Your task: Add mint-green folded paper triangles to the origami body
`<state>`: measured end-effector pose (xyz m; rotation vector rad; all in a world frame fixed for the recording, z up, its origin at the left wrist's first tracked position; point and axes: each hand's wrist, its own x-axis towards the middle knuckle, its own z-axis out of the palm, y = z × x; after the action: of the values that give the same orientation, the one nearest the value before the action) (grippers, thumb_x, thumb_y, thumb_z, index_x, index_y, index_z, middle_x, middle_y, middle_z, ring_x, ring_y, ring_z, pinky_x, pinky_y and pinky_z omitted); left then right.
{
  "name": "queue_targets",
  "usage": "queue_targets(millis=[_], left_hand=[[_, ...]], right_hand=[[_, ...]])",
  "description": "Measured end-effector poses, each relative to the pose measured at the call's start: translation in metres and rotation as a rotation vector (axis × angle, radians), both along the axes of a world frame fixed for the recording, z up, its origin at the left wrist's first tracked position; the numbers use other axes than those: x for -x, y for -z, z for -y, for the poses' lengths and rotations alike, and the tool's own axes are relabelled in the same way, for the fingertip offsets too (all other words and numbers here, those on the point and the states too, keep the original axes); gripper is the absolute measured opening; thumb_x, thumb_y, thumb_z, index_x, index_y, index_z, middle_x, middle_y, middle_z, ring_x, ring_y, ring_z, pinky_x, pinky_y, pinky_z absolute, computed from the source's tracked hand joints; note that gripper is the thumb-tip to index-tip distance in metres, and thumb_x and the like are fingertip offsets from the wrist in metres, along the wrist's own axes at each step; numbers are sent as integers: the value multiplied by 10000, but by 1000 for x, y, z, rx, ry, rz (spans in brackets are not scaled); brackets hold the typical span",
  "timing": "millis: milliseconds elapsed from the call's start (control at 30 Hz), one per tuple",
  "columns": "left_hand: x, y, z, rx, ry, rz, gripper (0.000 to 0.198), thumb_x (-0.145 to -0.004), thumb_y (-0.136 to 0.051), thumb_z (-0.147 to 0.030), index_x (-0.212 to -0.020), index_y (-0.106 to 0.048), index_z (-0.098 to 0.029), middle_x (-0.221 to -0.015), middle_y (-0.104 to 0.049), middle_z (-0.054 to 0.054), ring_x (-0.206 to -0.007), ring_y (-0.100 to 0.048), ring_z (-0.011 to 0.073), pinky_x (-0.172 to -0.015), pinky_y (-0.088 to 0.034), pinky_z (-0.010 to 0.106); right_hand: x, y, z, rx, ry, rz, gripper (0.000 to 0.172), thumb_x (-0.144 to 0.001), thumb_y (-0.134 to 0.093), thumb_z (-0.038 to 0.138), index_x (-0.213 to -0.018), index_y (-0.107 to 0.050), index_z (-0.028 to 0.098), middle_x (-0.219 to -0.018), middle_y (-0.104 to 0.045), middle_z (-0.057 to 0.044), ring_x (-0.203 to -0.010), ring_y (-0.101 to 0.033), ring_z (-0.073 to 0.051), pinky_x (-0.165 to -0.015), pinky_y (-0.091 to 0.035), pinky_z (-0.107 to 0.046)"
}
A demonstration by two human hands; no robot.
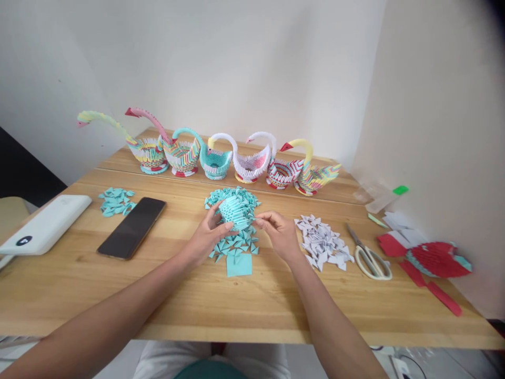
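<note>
My left hand (213,227) is closed around the left side of a turquoise folded-paper body (233,211), built from rows of interlocked pieces and tilted toward the right. At its right edge, my right hand (277,230) pinches a small turquoise paper piece (254,219) between thumb and forefinger, touching or very near the body. Beneath and behind them spreads a pile of loose turquoise folded triangles (236,243). A flat turquoise paper square (239,265) lies at the pile's near side.
Several finished paper swans (216,163) line the back. White triangles (321,242), scissors (373,261) and a red paper model (440,259) lie on the right. To the left are a phone (132,228), a white power bank (47,225) and a smaller turquoise heap (117,201).
</note>
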<state>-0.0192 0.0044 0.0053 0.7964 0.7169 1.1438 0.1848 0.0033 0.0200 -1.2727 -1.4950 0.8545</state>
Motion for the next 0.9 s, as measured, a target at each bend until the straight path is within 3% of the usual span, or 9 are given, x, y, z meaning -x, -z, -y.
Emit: queue_targets(millis=[267,500,600,733,900], left_hand=[[0,1,-1,-16,-5,-10,723,-717,-829,-286,-1351,-482,-288,-1267,-579,73,-1172,-583,259,-927,-568,421],[1,5,-1,-62,17,-37,742,-737,-814,-304,-1385,-452,-294,-1326,-562,77,-1182,-575,262,-920,-563,409],[1,6,-1,-70,19,-42,736,-744,-809,-306,-1387,-452,-297,-1328,-564,79,-1195,-567,265,-920,-562,408],[1,5,-1,-68,21,-49,722,-739,-811,-308,-1372,-465,-304,-1342,-557,77,-1216,-554,273,-913,-565,402],[1,5,-1,-64,20,-47,727,-727,-819,-309,-1367,-472,-309,-1354,-553,74,-1195,-566,269,-911,-565,408]], right_hand=[[-2,3,-1,-66,-40,-33,163,-811,-672,369,-836,-731,219,-842,-730,-36,-787,-653,-194,-721,-515,-311],[0,0,1,-30,-10,-39,254,-786,-704,368,-988,-728,218,-734,-644,3,-661,-589,-152,-614,-479,-267],[-1,-3,3,-42,-26,1,280,-821,-673,372,-1046,-743,220,-800,-684,-19,-704,-609,-164,-649,-490,-280],[-1,-3,4,-97,-50,16,194,-857,-640,347,-955,-762,233,-951,-743,-51,-870,-661,-206,-770,-510,-310],[-1,2,2,-89,-63,25,182,-871,-619,372,-847,-721,223,-827,-721,-26,-762,-645,-186,-699,-499,-287]])
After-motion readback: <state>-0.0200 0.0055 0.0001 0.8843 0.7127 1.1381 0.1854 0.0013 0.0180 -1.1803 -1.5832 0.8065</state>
